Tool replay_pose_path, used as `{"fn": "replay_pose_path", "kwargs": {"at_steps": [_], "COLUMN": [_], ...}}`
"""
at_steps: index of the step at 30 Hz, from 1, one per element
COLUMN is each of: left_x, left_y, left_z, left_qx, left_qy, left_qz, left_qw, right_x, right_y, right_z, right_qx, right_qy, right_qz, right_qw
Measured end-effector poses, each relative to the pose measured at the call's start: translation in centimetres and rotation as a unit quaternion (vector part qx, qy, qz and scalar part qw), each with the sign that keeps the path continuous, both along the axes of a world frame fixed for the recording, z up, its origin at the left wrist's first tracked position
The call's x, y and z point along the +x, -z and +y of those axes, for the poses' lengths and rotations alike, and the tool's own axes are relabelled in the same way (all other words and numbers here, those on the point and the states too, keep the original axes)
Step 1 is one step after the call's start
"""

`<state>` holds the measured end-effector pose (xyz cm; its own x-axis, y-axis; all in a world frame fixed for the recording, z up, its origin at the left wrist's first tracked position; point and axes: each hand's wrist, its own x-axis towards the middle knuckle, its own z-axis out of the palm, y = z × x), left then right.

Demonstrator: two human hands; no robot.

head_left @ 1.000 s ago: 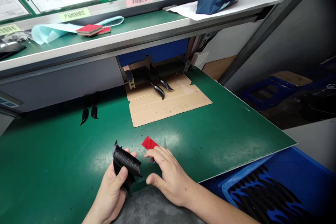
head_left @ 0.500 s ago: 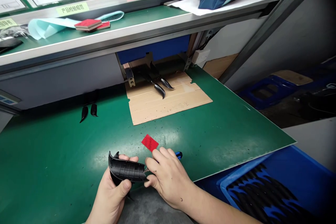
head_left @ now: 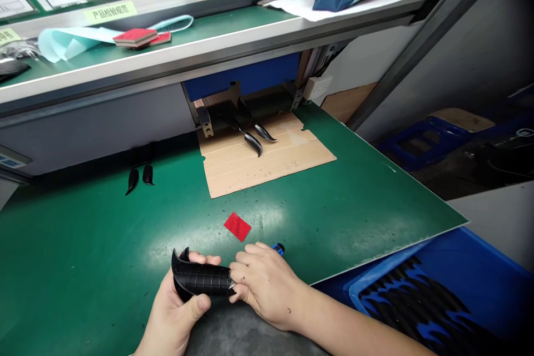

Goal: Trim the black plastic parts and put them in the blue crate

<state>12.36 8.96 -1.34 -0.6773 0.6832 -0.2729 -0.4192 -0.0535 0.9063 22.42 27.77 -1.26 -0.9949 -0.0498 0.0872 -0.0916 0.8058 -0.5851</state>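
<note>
My left hand [head_left: 177,306] is wrapped round a curved black plastic part [head_left: 204,279] with a ribbed inner face and pointed tips at its left end. The thumb presses along its lower edge. At the part's right end my right hand [head_left: 267,283] is closed on what looks like a knife [head_left: 278,248] with a blue and black handle. Only the handle's end shows behind the knuckles, and a small metal tip appears at the part's edge. Just beyond the hands, a red card [head_left: 237,226] lies on the green table [head_left: 354,217].
Two black curved pieces [head_left: 253,143] lie on a cardboard sheet [head_left: 233,178]; more black pieces [head_left: 132,181] are at the left. Dark shavings dot the table. A blue bin [head_left: 354,289] with several black parts stands at the lower right. A shelf [head_left: 167,58] crosses above.
My right hand and the knife handle's end have shifted slightly left and down. The black part has turned a little in my left hand, which keeps its grip.
</note>
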Motion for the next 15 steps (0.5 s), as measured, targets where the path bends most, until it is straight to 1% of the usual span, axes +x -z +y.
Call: {"fn": "replay_pose_path", "kwargs": {"at_steps": [2,3,4,6,7,9,11,13,15], "left_x": [0.2,0.3,0.4,0.4,0.4,0.4,0.4,0.5,0.6], "left_y": [0.0,0.0,-0.1,-0.3,-0.4,-0.6,-0.7,-0.6,-0.4], "left_z": [0.0,0.0,0.1,0.2,0.3,0.5,0.5,0.5,0.3], "left_qx": [0.016,0.027,0.038,0.051,0.052,0.050,0.042,0.035,0.031], "left_qy": [-0.005,-0.009,-0.014,-0.026,-0.031,-0.042,-0.056,-0.072,-0.088], "left_qz": [-0.014,-0.029,-0.046,-0.076,-0.088,-0.100,-0.103,-0.103,-0.107], "left_qw": [1.000,0.999,0.998,0.995,0.994,0.993,0.992,0.991,0.990], "right_x": [0.0,0.0,0.0,0.0,0.0,-0.1,-0.2,-0.4,-0.5], "right_y": [0.3,0.3,0.3,0.1,0.0,-0.4,-0.6,-0.6,-0.7], "right_z": [0.3,0.3,0.3,0.1,-0.1,-0.5,-0.8,-0.8,-0.6], "right_qx": [-0.089,-0.136,-0.179,-0.238,-0.250,-0.246,-0.235,-0.262,-0.334], "right_qy": [-0.045,-0.055,-0.051,-0.009,0.017,0.060,0.073,0.038,-0.028], "right_qz": [0.003,0.005,0.009,0.025,0.034,0.050,0.056,0.035,-0.014], "right_qw": [0.995,0.989,0.983,0.971,0.967,0.966,0.968,0.964,0.942]}}
